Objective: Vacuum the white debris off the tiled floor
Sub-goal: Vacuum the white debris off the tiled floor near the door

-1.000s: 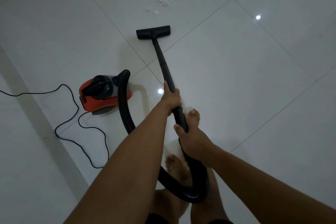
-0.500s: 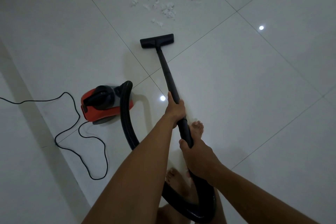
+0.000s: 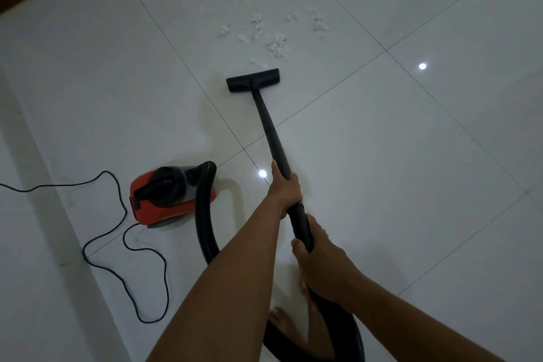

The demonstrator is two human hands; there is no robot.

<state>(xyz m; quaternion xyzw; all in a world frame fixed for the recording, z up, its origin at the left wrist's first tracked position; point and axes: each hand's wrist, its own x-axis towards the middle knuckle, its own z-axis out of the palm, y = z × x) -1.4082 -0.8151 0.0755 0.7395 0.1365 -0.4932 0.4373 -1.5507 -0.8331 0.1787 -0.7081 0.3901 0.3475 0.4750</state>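
White debris (image 3: 276, 45) just past nozzle (image 3: 253, 80); left hand (image 3: 285, 188) (forward) and right hand (image 3: 320, 256) clamped round wand (image 3: 270, 129).

The floor tiles (image 3: 382, 185) shone glossy and smooth; my wand (image 3: 270, 129) looked matt black plastic, the hose (image 3: 202, 214) ribbed.

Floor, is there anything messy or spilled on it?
Yes. White debris lies scattered on the tiled floor, just beyond the vacuum nozzle, not yet sucked up. The black cord also sprawls in loose loops beside the red vacuum.
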